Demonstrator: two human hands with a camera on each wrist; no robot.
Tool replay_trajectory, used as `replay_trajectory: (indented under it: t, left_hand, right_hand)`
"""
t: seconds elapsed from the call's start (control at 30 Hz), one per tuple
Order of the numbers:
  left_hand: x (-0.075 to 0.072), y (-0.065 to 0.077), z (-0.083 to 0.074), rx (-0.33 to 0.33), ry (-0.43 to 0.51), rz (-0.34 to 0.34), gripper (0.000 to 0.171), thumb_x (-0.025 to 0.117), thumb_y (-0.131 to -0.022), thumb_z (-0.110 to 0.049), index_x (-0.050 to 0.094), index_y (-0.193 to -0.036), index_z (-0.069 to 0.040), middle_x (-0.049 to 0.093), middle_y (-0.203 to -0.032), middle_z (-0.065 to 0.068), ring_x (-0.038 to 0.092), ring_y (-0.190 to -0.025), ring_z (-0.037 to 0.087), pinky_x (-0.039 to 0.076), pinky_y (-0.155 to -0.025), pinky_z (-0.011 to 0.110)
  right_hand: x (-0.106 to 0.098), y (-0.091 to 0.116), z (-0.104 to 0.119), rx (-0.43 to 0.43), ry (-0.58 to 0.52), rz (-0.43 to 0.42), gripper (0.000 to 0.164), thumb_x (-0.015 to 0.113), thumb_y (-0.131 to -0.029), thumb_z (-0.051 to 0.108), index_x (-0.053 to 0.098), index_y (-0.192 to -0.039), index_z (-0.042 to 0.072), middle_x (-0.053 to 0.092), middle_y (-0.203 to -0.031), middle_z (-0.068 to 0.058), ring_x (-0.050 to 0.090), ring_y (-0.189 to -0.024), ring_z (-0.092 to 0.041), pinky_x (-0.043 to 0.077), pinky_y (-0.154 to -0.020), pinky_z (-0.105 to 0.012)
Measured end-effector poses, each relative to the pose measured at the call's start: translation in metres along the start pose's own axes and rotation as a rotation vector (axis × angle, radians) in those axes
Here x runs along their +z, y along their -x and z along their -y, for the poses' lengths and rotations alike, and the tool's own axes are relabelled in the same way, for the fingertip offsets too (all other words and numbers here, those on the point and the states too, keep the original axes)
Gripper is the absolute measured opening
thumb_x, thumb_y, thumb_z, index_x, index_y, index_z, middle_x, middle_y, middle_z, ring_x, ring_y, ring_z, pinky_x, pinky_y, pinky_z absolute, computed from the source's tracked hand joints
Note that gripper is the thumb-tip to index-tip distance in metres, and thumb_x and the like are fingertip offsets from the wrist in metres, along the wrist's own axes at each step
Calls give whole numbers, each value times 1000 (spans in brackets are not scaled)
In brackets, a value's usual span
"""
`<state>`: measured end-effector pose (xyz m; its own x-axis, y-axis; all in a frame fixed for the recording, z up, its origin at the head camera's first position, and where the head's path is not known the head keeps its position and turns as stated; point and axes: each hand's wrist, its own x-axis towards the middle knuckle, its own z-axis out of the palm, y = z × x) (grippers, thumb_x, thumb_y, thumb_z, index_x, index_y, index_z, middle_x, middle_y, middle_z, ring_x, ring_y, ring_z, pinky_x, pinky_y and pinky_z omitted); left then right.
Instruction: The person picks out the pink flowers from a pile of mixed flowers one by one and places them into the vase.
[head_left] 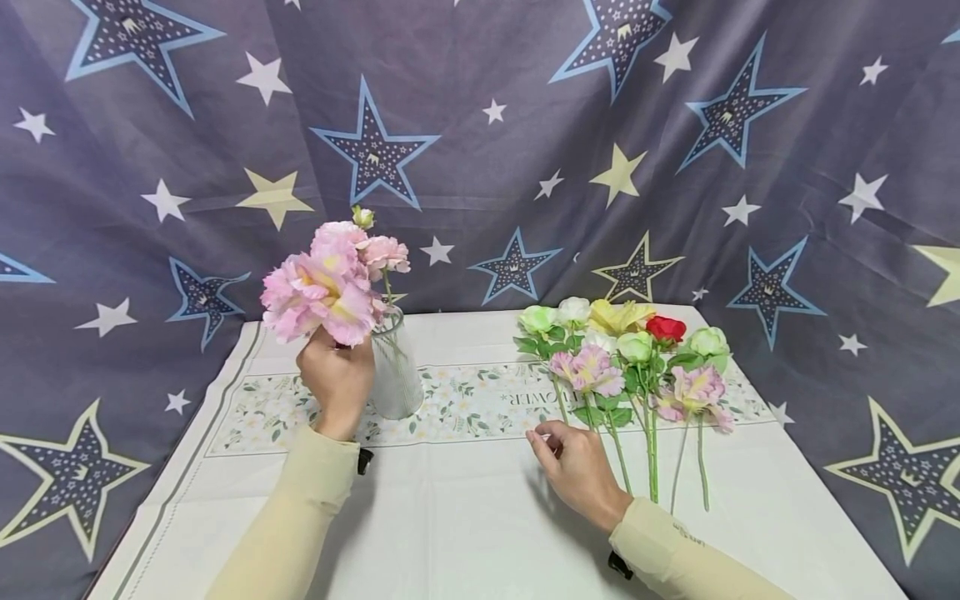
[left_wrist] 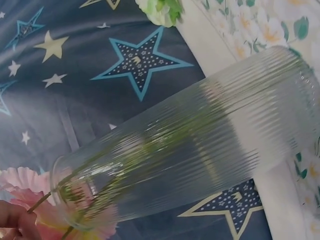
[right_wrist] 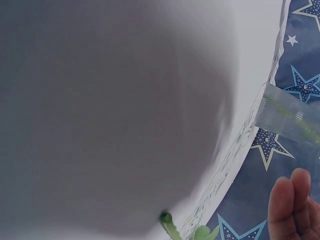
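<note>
From my remote seat I see the glass vase [head_left: 399,383] standing upright on the tabletop [head_left: 465,533], with green stems inside it and a pale pink bloom [head_left: 386,252] above its rim. Just left of the vase's mouth is the left hand [head_left: 337,379]; its fingers [left_wrist: 12,216] are curled, pinching a large pink flower [head_left: 322,292] just below the bloom, and in the left wrist view a stem leads from them to the vase's mouth. Right of the vase I have the right hand [head_left: 577,471], its fingers released and loosely bent, near the stems of the flowers lying farther right of the vase: 2 pink-purple flowers [head_left: 588,369], 1 red flower [head_left: 666,328], 1 yellow flower [head_left: 621,317], plus green and white ones. Behind the vase I make out a star-printed curtain [head_left: 450,108]
</note>
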<state>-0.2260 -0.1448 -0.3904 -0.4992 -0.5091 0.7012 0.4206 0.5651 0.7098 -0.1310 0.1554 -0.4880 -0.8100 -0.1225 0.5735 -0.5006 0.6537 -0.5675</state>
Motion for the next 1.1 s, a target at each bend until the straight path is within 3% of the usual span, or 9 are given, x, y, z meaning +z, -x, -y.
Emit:
replay_trajectory:
  t: [0.13, 0.23, 0.37, 0.53, 0.57, 0.7, 0.83, 0.9, 1.1]
  left_hand:
    - [2, 2, 6, -50, -8, 21, 29, 69, -84, -9, 58, -58, -3, 49, -54, 9, 40, -55, 15, 31, -53, 40]
    - [3, 4, 11, -83, 2, 47, 26, 70, -86, -12, 63, -63, -2, 59, -63, 13, 53, -64, 26, 39, -59, 46]
    - [4, 6, 17, -97, 17, 67, 15, 71, -87, -14, 73, -79, -1, 73, -89, 17, 67, -91, 37, 47, -78, 54]
    - [6, 7, 21, -92, 94, 84, 17, 68, -85, -4, 79, -97, 1, 75, -99, 16, 67, -95, 20, 51, -87, 36]
    - [6, 8, 21, -118, 162, 89, 20, 66, -83, 1, 78, -98, 3, 75, -100, 17, 66, -94, 18, 52, -88, 33]
    - [6, 10, 22, -106, 167, 74, 21, 62, -79, 6, 79, -91, 3, 75, -96, 19, 64, -92, 17, 50, -88, 32]
    - [6, 11, 23, -43, 82, 60, 19, 62, -77, 5, 79, -83, 1, 72, -83, 19, 62, -82, 28, 48, -79, 45]
    - [6, 12, 24, -23, 45, 55, 14, 62, -77, 4, 76, -75, 1, 67, -71, 19, 57, -69, 28, 44, -68, 47]
    - [4, 15, 24, -10, -13, 37, 16, 68, -78, 2, 66, -63, -4, 58, -56, 12, 47, -53, 10, 36, -54, 29]
  right_hand:
    - [0, 1, -1, 3, 6, -2, 4, 76, -93, 9, 75, -89, 6, 59, -60, 12, 48, -51, 9, 43, -47, -13]
    - [1, 1, -1, 6, 7, 1, 4, 76, -93, 8, 75, -90, 6, 59, -60, 12, 48, -51, 9, 43, -47, -12]
    - [2, 2, -2, 8, 9, 2, 4, 76, -92, 8, 75, -90, 6, 59, -60, 13, 47, -51, 9, 43, -47, -12]
    - [2, 2, -2, 9, 6, 1, 4, 76, -92, 8, 75, -90, 5, 59, -60, 12, 48, -51, 9, 43, -47, -12]
    - [2, 1, -2, 9, 6, 1, 4, 76, -92, 8, 75, -90, 5, 59, -60, 12, 48, -51, 9, 43, -47, -12]
    - [2, 1, -2, 8, 9, -1, 5, 76, -92, 8, 75, -91, 4, 60, -60, 12, 48, -51, 9, 44, -48, -12]
    - [1, 1, -2, 12, 6, 1, 4, 76, -93, 8, 75, -91, 4, 60, -60, 11, 49, -51, 8, 44, -48, -12]
    - [1, 1, -2, 15, 6, 3, 4, 76, -93, 8, 75, -91, 4, 60, -60, 11, 49, -51, 8, 44, -48, -12]
    - [1, 1, -3, 15, 1, 4, 5, 76, -93, 8, 75, -92, 3, 61, -60, 11, 50, -52, 8, 45, -48, -13]
